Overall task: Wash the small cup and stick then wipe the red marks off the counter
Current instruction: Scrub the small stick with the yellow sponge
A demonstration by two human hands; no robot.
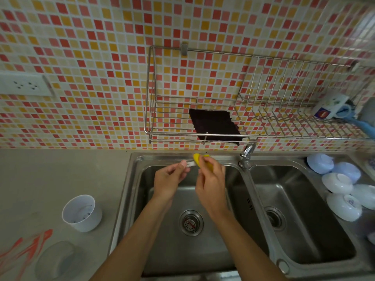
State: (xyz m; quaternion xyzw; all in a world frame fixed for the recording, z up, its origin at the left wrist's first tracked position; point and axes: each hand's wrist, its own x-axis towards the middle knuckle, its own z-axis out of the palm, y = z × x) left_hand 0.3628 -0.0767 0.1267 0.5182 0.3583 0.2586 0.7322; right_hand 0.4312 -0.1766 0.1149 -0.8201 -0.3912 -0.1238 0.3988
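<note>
A single head-worn wide-angle camera looked forward and steeply down, close over the double sink (239, 258). The desk (50, 179) filled the lower left, the tiled wall (81, 57) with its wire rack (154, 126) the upper half. Both forearms entered from the bottom edge. Straight lines bowed toward the edges.

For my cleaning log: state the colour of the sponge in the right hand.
Yellow; the sponge shows best in the head view, pinched in the right hand.
</note>
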